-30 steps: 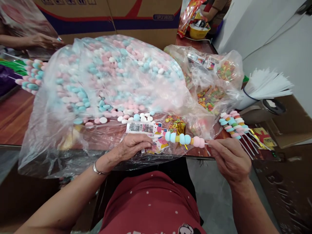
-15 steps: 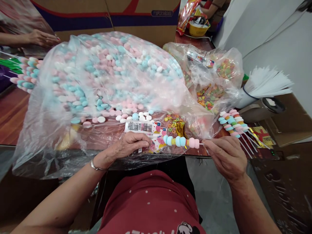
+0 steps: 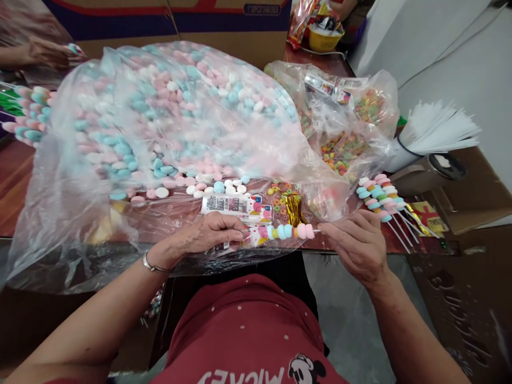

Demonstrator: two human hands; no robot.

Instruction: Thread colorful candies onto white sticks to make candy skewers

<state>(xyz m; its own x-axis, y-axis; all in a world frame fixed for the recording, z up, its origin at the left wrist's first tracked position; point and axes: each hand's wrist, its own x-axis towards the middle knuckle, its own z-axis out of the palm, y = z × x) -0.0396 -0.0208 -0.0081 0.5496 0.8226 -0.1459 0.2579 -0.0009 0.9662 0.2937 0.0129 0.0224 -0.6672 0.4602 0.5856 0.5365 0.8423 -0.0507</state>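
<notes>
Underneath everything lies a reddish wooden desk (image 3: 16,181), and behind it stands a big cardboard box (image 3: 224,40) with a dark blue band. Most of the desk is covered by a large clear bag (image 3: 180,117), full of pink, blue and white candies; its loose edge hangs over the front. To the right and farther back there is a smaller clear bag (image 3: 372,106) with many coloured ring candies. Beside this bag, a bundle of white sticks (image 3: 438,128) stands in a cup (image 3: 404,154), close to a lidded mug (image 3: 420,173).

Both hands are at the front edge of the desk. The right hand (image 3: 354,240) has a narrow grip – fingertips and thumb pinch the bare stick of a candy skewer (image 3: 286,231). This skewer is almost level between the two hands, with pink candies toward the right. The left hand (image 3: 204,234) has also a narrow grip, pinching a printed wrapper (image 3: 256,234); the skewer's far end meets it, but I cannot tell how deep it is inside.

Near the right hand, several skewers (image 3: 382,197) lie together. Just behind the held skewer are golden ties (image 3: 294,208) – and, smallest, a few loose round candies (image 3: 218,186).
</notes>
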